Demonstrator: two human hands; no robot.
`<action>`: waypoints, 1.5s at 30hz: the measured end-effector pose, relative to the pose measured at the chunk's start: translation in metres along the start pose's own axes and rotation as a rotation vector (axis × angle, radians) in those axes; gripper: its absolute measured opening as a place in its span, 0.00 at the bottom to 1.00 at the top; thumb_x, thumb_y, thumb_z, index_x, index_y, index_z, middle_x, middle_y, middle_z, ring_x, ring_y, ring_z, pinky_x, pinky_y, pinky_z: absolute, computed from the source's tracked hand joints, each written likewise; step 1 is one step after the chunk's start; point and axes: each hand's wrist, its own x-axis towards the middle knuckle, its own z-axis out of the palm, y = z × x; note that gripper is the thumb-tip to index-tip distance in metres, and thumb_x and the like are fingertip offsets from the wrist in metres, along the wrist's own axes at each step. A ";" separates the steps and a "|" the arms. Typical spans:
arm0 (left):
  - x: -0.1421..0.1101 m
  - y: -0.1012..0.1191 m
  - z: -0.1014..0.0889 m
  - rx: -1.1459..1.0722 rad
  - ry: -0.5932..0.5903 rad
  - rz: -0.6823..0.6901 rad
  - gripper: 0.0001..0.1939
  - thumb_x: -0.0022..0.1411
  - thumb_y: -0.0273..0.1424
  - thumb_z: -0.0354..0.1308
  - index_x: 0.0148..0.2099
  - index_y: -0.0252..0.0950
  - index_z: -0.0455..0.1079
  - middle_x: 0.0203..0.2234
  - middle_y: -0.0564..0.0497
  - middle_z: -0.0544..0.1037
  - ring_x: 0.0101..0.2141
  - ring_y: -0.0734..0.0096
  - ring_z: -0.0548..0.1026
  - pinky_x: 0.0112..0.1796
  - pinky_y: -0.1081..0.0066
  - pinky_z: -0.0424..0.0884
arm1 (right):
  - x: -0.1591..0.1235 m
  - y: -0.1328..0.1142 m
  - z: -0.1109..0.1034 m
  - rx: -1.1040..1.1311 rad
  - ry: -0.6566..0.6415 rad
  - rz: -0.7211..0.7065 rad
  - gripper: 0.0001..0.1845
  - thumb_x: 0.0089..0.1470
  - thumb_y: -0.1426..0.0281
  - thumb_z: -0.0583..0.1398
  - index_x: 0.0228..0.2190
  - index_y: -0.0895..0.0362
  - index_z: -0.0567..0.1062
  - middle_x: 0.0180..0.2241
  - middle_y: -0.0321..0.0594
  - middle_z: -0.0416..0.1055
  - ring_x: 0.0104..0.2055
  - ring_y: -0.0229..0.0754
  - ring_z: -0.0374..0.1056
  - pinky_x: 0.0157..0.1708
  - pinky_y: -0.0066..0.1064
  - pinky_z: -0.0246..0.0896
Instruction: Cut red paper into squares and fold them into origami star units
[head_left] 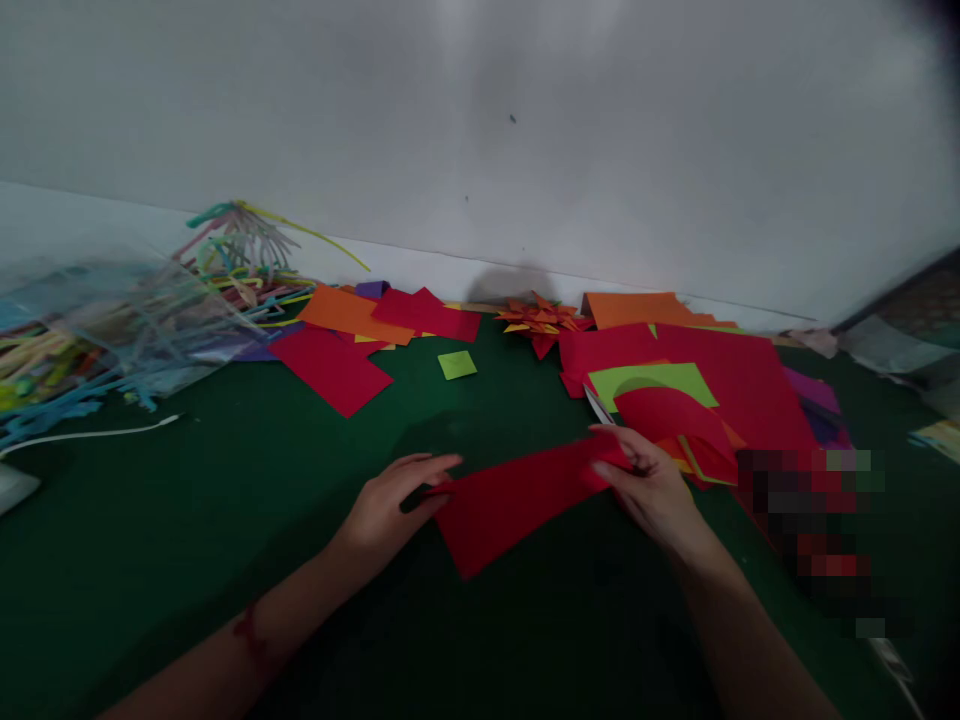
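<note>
A red paper sheet (510, 500) lies on the green table cover (225, 520) in front of me. My left hand (394, 505) pinches its left edge, thumb under and fingers over. My right hand (649, 480) grips the sheet's right end with curled fingers. A thin silver blade tip, maybe scissors (598, 405), pokes out just above my right hand; whether the hand holds it I cannot tell. Behind the right hand is a pile of red, lime and orange paper (675, 390).
More red and orange sheets (360, 330) and a small lime square (457, 364) lie farther back. A folded orange-red paper star (541, 320) sits by the white wall. A clear bag of coloured strips (112, 330) fills the left. A white cable (90, 433) runs beside it.
</note>
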 end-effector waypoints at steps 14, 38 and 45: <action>0.004 -0.010 -0.005 0.456 -0.129 0.136 0.24 0.59 0.16 0.40 0.54 0.38 0.62 0.55 0.45 0.64 0.56 0.60 0.60 0.55 0.44 0.44 | -0.001 -0.014 0.007 -0.760 -0.341 -0.480 0.09 0.52 0.71 0.58 0.32 0.47 0.77 0.55 0.33 0.61 0.59 0.47 0.51 0.55 0.48 0.49; -0.003 0.014 0.019 0.116 -0.194 0.047 0.10 0.63 0.29 0.49 0.44 0.37 0.69 0.43 0.48 0.71 0.45 0.67 0.69 0.46 0.65 0.67 | -0.003 0.004 0.025 -0.520 -0.315 -0.047 0.05 0.50 0.65 0.59 0.31 0.52 0.74 0.34 0.36 0.73 0.38 0.42 0.69 0.37 0.33 0.63; -0.002 0.013 0.019 0.123 -0.193 0.064 0.09 0.63 0.26 0.48 0.42 0.36 0.68 0.41 0.48 0.72 0.42 0.68 0.70 0.43 0.65 0.68 | -0.003 -0.010 0.022 -0.401 -0.364 -0.053 0.10 0.54 0.63 0.55 0.35 0.51 0.75 0.40 0.37 0.72 0.45 0.42 0.67 0.46 0.34 0.60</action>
